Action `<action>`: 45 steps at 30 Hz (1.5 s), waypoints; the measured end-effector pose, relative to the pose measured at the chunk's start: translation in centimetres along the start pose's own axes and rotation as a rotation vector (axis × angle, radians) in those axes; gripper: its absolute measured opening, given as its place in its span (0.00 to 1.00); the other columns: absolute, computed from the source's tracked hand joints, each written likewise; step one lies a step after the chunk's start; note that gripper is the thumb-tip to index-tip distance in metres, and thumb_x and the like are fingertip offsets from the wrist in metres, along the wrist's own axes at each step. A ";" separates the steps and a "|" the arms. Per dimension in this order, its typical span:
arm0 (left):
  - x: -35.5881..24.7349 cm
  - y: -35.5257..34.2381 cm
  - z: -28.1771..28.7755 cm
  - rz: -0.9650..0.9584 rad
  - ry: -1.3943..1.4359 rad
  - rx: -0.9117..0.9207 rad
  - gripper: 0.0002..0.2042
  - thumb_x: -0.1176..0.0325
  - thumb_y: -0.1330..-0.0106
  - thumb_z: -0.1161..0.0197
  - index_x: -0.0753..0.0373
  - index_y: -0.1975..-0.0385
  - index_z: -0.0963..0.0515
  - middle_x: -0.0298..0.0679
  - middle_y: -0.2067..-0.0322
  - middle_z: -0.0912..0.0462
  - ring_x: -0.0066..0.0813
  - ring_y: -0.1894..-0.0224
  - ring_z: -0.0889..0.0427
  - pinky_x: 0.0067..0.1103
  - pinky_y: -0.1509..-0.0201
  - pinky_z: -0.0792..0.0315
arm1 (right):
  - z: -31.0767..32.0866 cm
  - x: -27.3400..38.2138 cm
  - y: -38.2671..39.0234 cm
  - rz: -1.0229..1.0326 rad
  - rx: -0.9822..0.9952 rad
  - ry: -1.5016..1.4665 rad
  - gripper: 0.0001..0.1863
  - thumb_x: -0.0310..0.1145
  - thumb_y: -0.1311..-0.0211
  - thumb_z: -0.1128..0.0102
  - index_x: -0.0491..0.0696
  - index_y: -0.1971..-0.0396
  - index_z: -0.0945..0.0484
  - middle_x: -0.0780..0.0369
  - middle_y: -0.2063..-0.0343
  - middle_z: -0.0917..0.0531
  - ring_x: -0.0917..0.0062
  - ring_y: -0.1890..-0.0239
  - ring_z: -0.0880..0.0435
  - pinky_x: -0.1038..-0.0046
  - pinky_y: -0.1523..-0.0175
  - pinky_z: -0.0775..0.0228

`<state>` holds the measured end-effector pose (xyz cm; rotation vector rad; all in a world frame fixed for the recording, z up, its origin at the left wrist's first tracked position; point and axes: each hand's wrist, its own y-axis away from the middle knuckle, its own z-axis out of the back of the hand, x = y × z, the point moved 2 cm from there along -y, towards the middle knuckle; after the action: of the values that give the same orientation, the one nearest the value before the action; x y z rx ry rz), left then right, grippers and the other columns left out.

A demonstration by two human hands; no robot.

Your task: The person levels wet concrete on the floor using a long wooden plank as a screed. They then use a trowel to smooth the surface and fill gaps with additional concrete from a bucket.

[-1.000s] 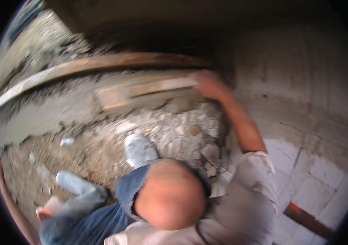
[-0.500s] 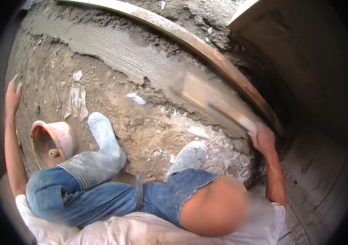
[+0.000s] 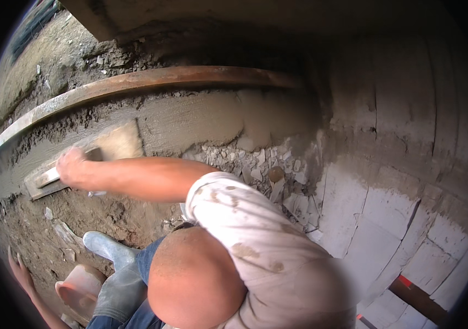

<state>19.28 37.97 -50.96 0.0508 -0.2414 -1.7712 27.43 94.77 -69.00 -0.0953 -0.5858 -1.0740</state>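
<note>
My right hand (image 3: 72,165) is wrapped round the handle of a wooden float (image 3: 121,141), a flat rectangular board. The float lies flat against a strip of wet grey mortar (image 3: 195,120), toward the left part of it. My right arm reaches across from the right, over my bare knee. At the lower left, my left hand (image 3: 21,272) hangs over the dirt with its fingers stretched out, holding nothing. Near it an orange and white bucket (image 3: 83,282) lies tipped on its side, partly hidden by my boot.
A long board (image 3: 151,79) edges the mortar strip on its far side. Stone rubble (image 3: 261,164) lies at the strip's near right edge. A wall of pale blocks (image 3: 376,214) stands on the right. My grey rubber boot (image 3: 116,252) rests on the dirt.
My view has turned to the right. My right hand has swept the float leftward along the mortar, its arm now crossing in front of me. The left hand stays out to the left, fingers apart.
</note>
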 end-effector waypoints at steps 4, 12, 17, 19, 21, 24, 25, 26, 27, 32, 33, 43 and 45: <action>-12.3 -5.6 1.1 -0.140 0.089 -0.091 0.24 0.63 0.20 0.47 0.63 0.27 0.35 0.46 0.28 0.33 0.41 0.26 0.35 0.33 0.24 0.41 | 2.2 -6.4 12.2 -0.067 -0.104 0.167 0.13 0.31 0.36 0.38 0.38 0.57 0.20 0.54 0.63 0.16 0.70 0.61 0.15 0.67 0.63 0.20; -22.3 -9.9 3.0 -0.142 -0.071 -0.069 0.24 0.65 0.26 0.41 0.56 0.30 0.31 0.49 0.32 0.29 0.47 0.29 0.31 0.35 0.28 0.34 | 6.0 -20.8 44.5 -0.520 -0.012 0.095 0.22 0.37 0.36 0.36 0.42 0.46 0.25 0.49 0.50 0.19 0.54 0.45 0.20 0.57 0.42 0.27; -18.7 -8.2 4.5 -0.073 0.052 -0.128 0.24 0.66 0.26 0.40 0.54 0.31 0.30 0.46 0.34 0.27 0.40 0.47 0.19 0.31 0.39 0.26 | 8.4 -23.0 46.8 -0.554 0.104 0.087 0.27 0.42 0.38 0.34 0.43 0.44 0.25 0.47 0.48 0.19 0.49 0.45 0.21 0.53 0.41 0.28; -16.5 -7.2 2.6 -0.041 0.044 -0.128 0.24 0.66 0.27 0.40 0.54 0.31 0.30 0.44 0.33 0.28 0.35 0.56 0.17 0.30 0.42 0.24 | 8.1 -22.3 43.4 -0.530 0.168 0.008 0.26 0.44 0.39 0.33 0.44 0.46 0.24 0.47 0.50 0.18 0.48 0.48 0.20 0.52 0.45 0.27; -16.1 -5.8 1.7 -0.012 0.016 -0.084 0.24 0.66 0.26 0.40 0.53 0.30 0.31 0.43 0.32 0.28 0.35 0.55 0.17 0.30 0.41 0.25 | 6.4 -21.7 39.6 -0.463 0.188 -0.006 0.27 0.47 0.39 0.33 0.46 0.46 0.24 0.48 0.53 0.17 0.48 0.49 0.19 0.51 0.48 0.26; -14.6 -4.4 0.6 0.029 0.011 -0.023 0.24 0.66 0.26 0.41 0.53 0.30 0.31 0.44 0.31 0.30 0.36 0.53 0.17 0.31 0.40 0.25 | 5.6 -18.0 34.4 -0.367 0.126 -0.001 0.26 0.50 0.36 0.36 0.45 0.48 0.23 0.49 0.55 0.16 0.51 0.52 0.17 0.53 0.49 0.25; -15.2 -4.9 0.6 0.022 0.007 -0.016 0.24 0.66 0.26 0.41 0.53 0.30 0.31 0.44 0.31 0.30 0.37 0.50 0.17 0.32 0.38 0.26 | 5.6 -16.5 33.1 -0.357 0.126 -0.028 0.27 0.50 0.37 0.34 0.45 0.48 0.23 0.49 0.54 0.16 0.51 0.52 0.17 0.53 0.48 0.25; -16.3 -6.0 0.9 0.000 0.002 -0.012 0.24 0.66 0.26 0.42 0.54 0.30 0.31 0.44 0.31 0.30 0.38 0.47 0.17 0.32 0.36 0.27 | 5.5 -14.9 32.1 -0.359 0.119 -0.058 0.27 0.49 0.38 0.33 0.45 0.48 0.23 0.48 0.53 0.17 0.50 0.51 0.17 0.53 0.48 0.25; -18.4 -7.4 0.9 -0.002 -0.087 -0.016 0.25 0.65 0.25 0.42 0.57 0.29 0.33 0.45 0.30 0.31 0.42 0.34 0.25 0.34 0.28 0.33 | 5.6 -13.3 31.9 -0.317 0.032 -0.115 0.27 0.50 0.37 0.34 0.44 0.47 0.23 0.48 0.53 0.17 0.51 0.51 0.17 0.54 0.47 0.24; -5.2 -10.7 -3.5 -0.122 0.167 -0.085 0.22 0.65 0.22 0.47 0.60 0.30 0.31 0.44 0.30 0.30 0.39 0.27 0.33 0.32 0.26 0.38 | 8.9 -4.6 34.6 -0.414 -0.109 -0.230 0.32 0.49 0.38 0.31 0.44 0.41 0.24 0.51 0.49 0.16 0.55 0.49 0.15 0.58 0.44 0.21; -6.5 -11.7 -5.1 -0.088 0.158 -0.053 0.22 0.65 0.21 0.47 0.60 0.29 0.32 0.43 0.30 0.30 0.38 0.27 0.33 0.32 0.26 0.37 | 9.6 -4.0 37.2 -0.537 -0.152 -0.206 0.31 0.50 0.38 0.33 0.45 0.41 0.24 0.51 0.49 0.16 0.56 0.50 0.15 0.58 0.45 0.21; -27.9 -23.3 -5.2 -0.558 0.145 -0.223 0.23 0.65 0.20 0.49 0.55 0.27 0.34 0.44 0.30 0.29 0.38 0.29 0.30 0.31 0.27 0.36 | 11.6 6.9 56.7 -1.505 -0.407 0.368 0.22 0.43 0.42 0.28 0.46 0.53 0.24 0.50 0.59 0.16 0.53 0.56 0.15 0.53 0.58 0.22; -31.7 -22.9 -4.3 -0.529 0.242 -0.141 0.23 0.65 0.20 0.48 0.54 0.27 0.33 0.43 0.31 0.28 0.36 0.37 0.24 0.30 0.32 0.31 | 11.0 7.9 55.9 -1.490 -0.417 0.462 0.22 0.40 0.43 0.28 0.47 0.53 0.25 0.49 0.60 0.16 0.50 0.57 0.15 0.52 0.58 0.23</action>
<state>4.76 72.61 -62.61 0.2443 0.0840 -2.2795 73.14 119.63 -44.41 0.2787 0.1162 -2.5609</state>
